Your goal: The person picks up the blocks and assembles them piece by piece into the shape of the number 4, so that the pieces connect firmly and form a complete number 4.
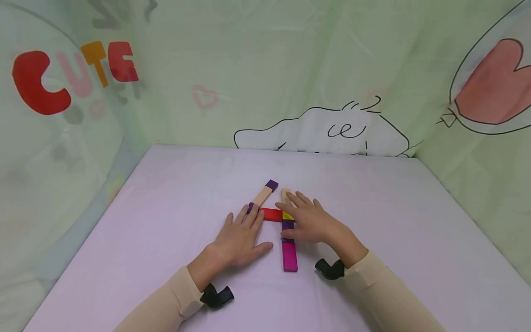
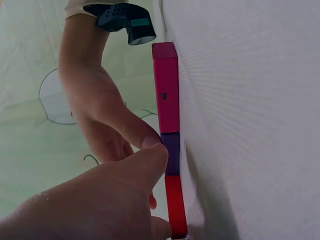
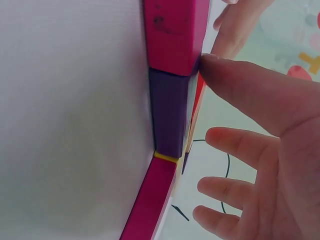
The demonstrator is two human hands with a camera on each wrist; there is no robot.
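Observation:
A flat figure of coloured wooden blocks lies on the table. My left hand (image 1: 239, 240) is laid out flat, fingertips at a small purple block (image 1: 250, 207) and the left end of a red block (image 1: 271, 215). My right hand (image 1: 312, 224) spreads its fingers over the upright row, covering part of a plain wood block (image 1: 285, 192) and a yellow block (image 1: 288, 216). Its thumb reaches the purple block (image 3: 169, 112), close to where that meets the magenta block (image 1: 290, 257). Another magenta block (image 3: 150, 200), seen in the right wrist view, is hidden under the right hand in the head view.
A second plain wood block (image 1: 262, 196) slants up to a purple block (image 1: 271, 185) at its far end. Black wrist cameras (image 1: 217, 296) hang at both sleeves. The white-covered table (image 1: 199, 175) ends at a printed cloth backdrop (image 1: 265, 69).

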